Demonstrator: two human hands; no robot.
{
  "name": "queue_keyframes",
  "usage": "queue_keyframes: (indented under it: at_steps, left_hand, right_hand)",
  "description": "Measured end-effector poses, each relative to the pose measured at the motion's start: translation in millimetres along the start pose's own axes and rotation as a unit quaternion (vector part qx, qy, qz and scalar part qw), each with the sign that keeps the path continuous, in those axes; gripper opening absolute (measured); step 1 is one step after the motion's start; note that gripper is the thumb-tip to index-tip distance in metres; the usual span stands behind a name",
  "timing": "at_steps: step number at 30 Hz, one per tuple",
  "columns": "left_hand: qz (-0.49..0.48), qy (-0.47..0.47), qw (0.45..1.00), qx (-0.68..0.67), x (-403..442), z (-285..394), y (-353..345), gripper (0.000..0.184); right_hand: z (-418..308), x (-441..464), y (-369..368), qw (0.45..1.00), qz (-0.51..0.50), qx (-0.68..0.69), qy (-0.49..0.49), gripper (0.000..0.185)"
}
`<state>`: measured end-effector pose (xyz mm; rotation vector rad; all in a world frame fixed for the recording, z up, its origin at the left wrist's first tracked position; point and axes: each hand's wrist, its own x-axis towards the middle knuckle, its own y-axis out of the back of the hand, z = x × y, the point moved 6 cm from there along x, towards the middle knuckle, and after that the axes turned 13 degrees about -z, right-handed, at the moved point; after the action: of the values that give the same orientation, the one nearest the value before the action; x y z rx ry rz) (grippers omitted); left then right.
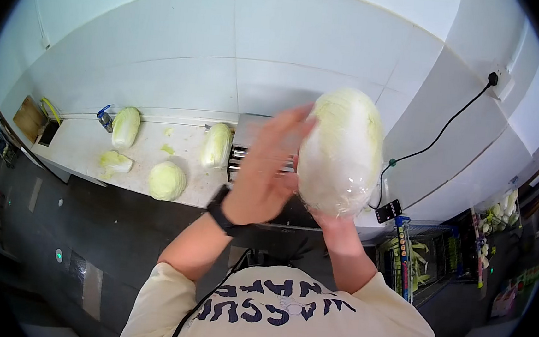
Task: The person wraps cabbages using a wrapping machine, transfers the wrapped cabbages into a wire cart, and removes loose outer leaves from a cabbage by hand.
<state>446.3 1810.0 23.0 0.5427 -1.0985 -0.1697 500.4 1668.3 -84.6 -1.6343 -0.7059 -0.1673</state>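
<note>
A large napa cabbage (341, 152) wrapped in clear plastic film is raised in front of me, above the counter's edge. My right hand (333, 222) holds it from below, with its fingers mostly hidden behind the cabbage. At the cabbage's left side is my left hand (266, 171), a dark watch on its wrist. Its fingers are stretched out and blurred by motion; whether they touch the film I cannot tell. Behind the left hand, partly covered by it, stands a metal wrapping machine with rollers (240, 155). Another napa cabbage (216, 146) lies beside that machine.
On the white counter (147, 152) are a napa cabbage (125, 128), a round cabbage (167, 181), loose leaves (115, 162) and a blue-topped bottle (105, 119). A shopping cart (430, 254) with leaves stands right. A black cord (442, 134) runs from the wall socket.
</note>
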Motion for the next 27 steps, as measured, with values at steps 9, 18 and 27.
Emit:
queue_keyframes:
  at_steps: [9, 18, 27]
  left_hand:
    - [-0.04, 0.04, 0.996, -0.07, -58.6, -45.2, -37.0, 0.062]
    - [-0.267, -0.149, 0.931, 0.198, 53.0, 15.0, -40.5, 0.052]
    - [-0.281, -0.306, 0.835, 0.36, -39.3, 19.4, -91.8, 0.03]
  right_hand:
    - [-19.0, 1.4, 12.2, 0.998, 0.055, -0.017, 0.0, 0.065]
    - [0.7, 5.1, -8.2, 0.998, 0.041, 0.036, -0.031, 0.062]
    - [-5.2, 6.7, 23.8, 0.999, 0.046, -0.014, -0.022, 0.063]
